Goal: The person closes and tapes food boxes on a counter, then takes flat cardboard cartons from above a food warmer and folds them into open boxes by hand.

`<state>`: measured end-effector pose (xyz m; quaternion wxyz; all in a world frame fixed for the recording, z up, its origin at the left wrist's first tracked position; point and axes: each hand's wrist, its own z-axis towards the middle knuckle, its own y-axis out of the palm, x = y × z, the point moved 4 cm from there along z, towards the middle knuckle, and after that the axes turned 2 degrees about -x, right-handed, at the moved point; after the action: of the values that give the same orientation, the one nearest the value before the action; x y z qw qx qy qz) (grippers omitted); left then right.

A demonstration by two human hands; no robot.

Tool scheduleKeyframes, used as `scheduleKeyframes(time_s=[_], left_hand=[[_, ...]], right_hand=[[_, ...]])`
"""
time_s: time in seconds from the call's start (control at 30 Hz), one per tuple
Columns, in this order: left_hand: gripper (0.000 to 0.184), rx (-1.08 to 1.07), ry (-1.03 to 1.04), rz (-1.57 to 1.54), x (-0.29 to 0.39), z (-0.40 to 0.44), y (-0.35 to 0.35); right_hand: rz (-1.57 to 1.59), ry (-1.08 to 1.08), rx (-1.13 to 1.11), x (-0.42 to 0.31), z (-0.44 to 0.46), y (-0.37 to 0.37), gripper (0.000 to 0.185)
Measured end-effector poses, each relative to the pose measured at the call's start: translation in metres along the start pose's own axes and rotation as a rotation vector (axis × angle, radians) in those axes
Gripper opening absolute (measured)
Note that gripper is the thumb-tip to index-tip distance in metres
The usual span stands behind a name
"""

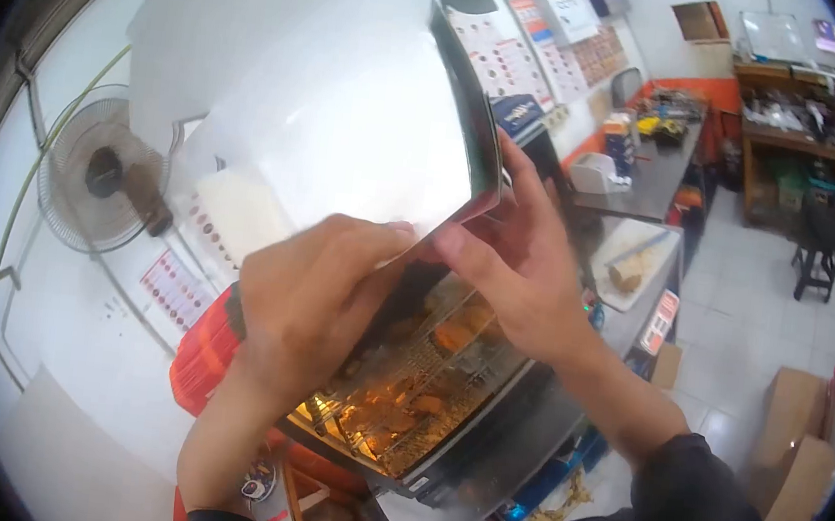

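Observation:
A cardboard box (380, 126) with a white inside and dark outer sides is held up close in front of me, filling the upper middle of the view. My left hand (310, 285) is closed on its near lower edge, fingers bent and pinching the card. At the near right corner, my right hand (528, 261) has its thumb against the edge and its fingers wrapped behind the dark side. The two hands are a short way apart. Part of the box's underside is hidden by them.
Below my hands stands a lit glass display case (514, 410) with fried food (403, 410) on wire racks. A cutting board (629, 261) with a knife lies on the counter at right. A wall fan (104, 170) is at left, cardboard boxes (787, 437) on the floor at right.

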<state>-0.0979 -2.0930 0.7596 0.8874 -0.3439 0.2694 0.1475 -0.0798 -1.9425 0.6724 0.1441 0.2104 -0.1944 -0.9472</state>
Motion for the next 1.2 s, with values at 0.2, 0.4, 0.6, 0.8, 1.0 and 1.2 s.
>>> scheduleKeyframes(time_s=[0.2, 0.4, 0.6, 0.8, 1.0, 1.2], left_hand=[[0.048, -0.309, -0.334, -0.412, 0.017, 0.021, 0.023], [0.053, -0.318, -0.359, -0.590, 0.068, 0.008, 0.062], [0.043, -0.213, -0.871, -1.009, 0.142, -0.088, 0.080], [0.049, -0.133, -0.964, -1.842, 0.215, -0.198, 0.123], [0.025, -0.357, -0.915, -1.701, 0.245, -0.154, 0.114], [0.015, -0.404, -1.315, -1.382, 0.280, -0.120, 0.106]], right_hand=[[-0.035, 0.074, 0.036, -0.024, -0.030, -0.027, 0.084], [-0.434, 0.259, 0.019, -0.049, -0.094, -0.085, 0.085], [-0.578, 0.752, 0.277, -0.067, -0.224, -0.213, 0.063], [-1.103, 1.294, 0.195, -0.046, -0.376, -0.367, 0.052], [-0.560, 1.389, 0.307, 0.029, -0.364, -0.425, 0.051], [-0.454, 1.398, 0.117, 0.096, -0.331, -0.452, 0.040]])
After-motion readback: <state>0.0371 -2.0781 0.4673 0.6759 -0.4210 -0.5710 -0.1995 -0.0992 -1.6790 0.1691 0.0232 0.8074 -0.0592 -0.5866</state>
